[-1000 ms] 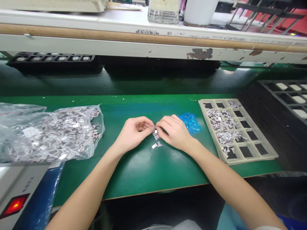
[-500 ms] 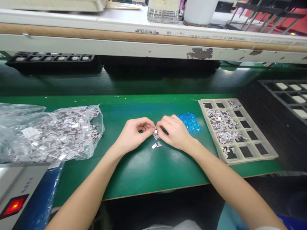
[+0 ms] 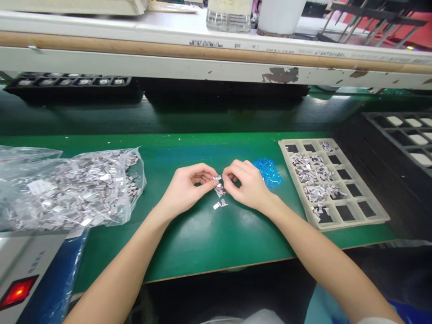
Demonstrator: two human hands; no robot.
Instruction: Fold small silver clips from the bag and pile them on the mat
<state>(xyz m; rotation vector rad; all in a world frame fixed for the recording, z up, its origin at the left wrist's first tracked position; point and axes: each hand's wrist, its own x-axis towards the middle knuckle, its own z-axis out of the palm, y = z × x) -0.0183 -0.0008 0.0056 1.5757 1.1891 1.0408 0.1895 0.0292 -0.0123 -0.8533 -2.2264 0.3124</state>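
My left hand [image 3: 189, 186] pinches a small flat silvery part [image 3: 218, 178] between thumb and forefinger. Just to its right, my right hand [image 3: 245, 184] has thumb and forefinger closed together; anything between them is too small to make out. A narrow gap separates the two hands' fingertips. Below them lies a little cluster of similar silvery parts [image 3: 220, 191], with a few loose pieces [image 3: 221, 204] nearer me. Behind my right hand sits a heap of thin blue strips [image 3: 269, 173], partly covered by the hand.
To the left, a clear plastic bag [image 3: 84, 189] bulges with silvery parts. A cream compartment tray [image 3: 367, 189] on the right holds more in several cells. A black tray [image 3: 411, 130] with white pieces stands farther right. Overhead, a shelf edge [image 3: 168, 56] crosses the green table [image 3: 189, 256].
My right fingertips have drawn slightly right, away from the left ones, so the silvery part in my left hand shows more clearly. The left hand has hardly moved.
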